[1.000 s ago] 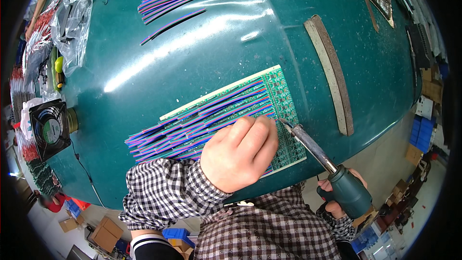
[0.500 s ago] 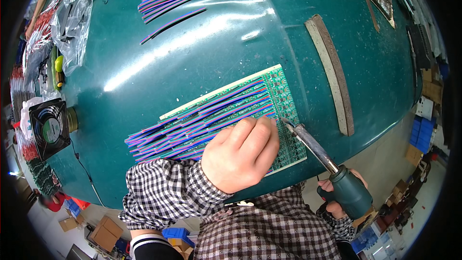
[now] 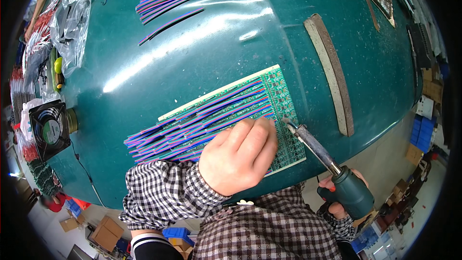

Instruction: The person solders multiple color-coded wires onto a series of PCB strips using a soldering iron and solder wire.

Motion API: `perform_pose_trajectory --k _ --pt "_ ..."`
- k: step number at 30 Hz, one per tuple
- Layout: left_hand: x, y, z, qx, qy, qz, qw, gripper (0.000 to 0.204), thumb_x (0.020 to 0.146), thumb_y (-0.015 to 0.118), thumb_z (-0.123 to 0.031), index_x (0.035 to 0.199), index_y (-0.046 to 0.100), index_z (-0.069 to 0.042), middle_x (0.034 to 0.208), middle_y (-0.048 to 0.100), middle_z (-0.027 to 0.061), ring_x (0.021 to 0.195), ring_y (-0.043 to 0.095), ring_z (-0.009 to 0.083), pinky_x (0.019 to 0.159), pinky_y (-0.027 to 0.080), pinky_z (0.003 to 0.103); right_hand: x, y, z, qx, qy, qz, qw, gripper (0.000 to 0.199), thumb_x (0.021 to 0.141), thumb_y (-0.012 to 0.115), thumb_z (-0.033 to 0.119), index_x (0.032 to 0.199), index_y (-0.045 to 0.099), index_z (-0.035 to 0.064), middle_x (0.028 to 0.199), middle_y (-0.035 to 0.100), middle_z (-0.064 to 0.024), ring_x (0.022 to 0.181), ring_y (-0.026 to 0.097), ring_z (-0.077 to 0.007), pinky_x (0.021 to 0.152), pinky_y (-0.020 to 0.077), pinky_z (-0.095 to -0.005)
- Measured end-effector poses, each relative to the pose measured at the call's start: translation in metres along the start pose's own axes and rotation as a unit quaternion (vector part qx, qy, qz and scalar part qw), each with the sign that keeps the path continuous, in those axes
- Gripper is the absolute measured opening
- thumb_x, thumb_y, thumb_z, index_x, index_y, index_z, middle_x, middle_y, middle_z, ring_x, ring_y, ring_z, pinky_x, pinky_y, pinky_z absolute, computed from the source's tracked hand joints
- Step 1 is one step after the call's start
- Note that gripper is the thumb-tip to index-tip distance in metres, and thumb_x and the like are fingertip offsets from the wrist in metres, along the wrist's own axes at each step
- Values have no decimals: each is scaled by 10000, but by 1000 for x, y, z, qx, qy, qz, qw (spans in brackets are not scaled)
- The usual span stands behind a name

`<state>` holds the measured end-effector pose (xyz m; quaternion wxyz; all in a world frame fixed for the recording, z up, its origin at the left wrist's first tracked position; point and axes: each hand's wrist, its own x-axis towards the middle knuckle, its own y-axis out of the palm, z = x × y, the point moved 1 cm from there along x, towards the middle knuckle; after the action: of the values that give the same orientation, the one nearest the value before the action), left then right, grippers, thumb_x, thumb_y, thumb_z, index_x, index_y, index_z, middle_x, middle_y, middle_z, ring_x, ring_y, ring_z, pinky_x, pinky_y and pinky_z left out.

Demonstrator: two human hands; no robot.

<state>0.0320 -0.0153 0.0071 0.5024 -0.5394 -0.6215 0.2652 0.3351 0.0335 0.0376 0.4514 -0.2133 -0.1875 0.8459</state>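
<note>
A green circuit board (image 3: 279,89) with pale edge strips lies tilted on the table. Rows of flat multicoloured wire strips (image 3: 211,110) run from its right part out past its left end. My left hand (image 3: 240,151) rests over the lower wires, fingers curled together with the tips down by the wire ends; what they pinch is hidden. My right hand (image 3: 337,207), partly hidden, grips the dark green handle of a soldering gun (image 3: 353,195) with a red trigger. The gun's metal tip is at the board, just right of my left fingertips.
A bundle of wire strips (image 3: 166,1) and a few separate ones (image 3: 171,26) lie at the far left. A curved grey-brown bar (image 3: 329,74) lies to the right. At the left edge stand a black fan (image 3: 48,130) and a clear plastic bag (image 3: 70,29).
Both hands and the soldering gun hold nearly the same place. The whole view has shifted very slightly, and the gun's tip stays at the board.
</note>
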Motion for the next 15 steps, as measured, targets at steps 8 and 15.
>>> perform_pose_trajectory --k 8,15 --pt "-1 2 3 -9 13 -11 1000 364 701 681 -98 1035 711 43 1060 646 114 903 646 203 693 553 292 -2 3 0 -1 6 -8 1000 773 720 824 749 989 769 26 855 752 -74 736 704 -253 677 567 -365" --pt "1 -6 3 -53 -8 9 999 402 695 700 -72 1073 733 62 1032 647 116 857 670 229 721 582 323 -5 6 -2 5 14 -20 1000 745 733 814 751 945 772 38 830 748 -57 702 696 -250 659 563 -365"
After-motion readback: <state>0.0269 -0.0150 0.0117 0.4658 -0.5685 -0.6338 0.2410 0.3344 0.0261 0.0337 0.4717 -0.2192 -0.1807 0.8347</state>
